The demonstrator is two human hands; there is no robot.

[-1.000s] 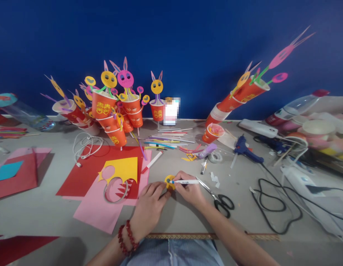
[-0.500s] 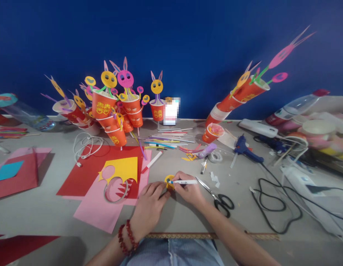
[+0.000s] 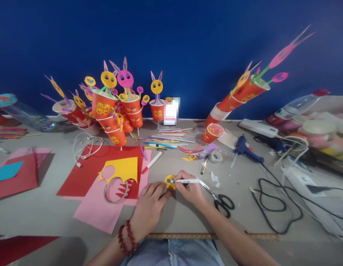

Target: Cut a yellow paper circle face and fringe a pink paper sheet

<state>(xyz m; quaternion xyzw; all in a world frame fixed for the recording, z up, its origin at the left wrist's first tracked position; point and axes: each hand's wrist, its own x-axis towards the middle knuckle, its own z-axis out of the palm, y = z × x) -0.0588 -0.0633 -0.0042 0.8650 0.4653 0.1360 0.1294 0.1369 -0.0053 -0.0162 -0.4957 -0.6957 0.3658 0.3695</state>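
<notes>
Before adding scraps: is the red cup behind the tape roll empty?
Not empty: pink-orange pieces show inside the cup; how deep, I cannot tell.

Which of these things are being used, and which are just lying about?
In use:
round yellow paper disc, touched by left hand
white acrylic marker, gripped by right hand

Apparently idle:
black-handled metal scissors
blue glue gun
red-ended white marker

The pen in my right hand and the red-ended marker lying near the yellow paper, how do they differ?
The pen is held in the right hand; the red-ended marker lies untouched. The pen shows blue near its tip, the marker red at its near end. Both have white barrels.
</notes>
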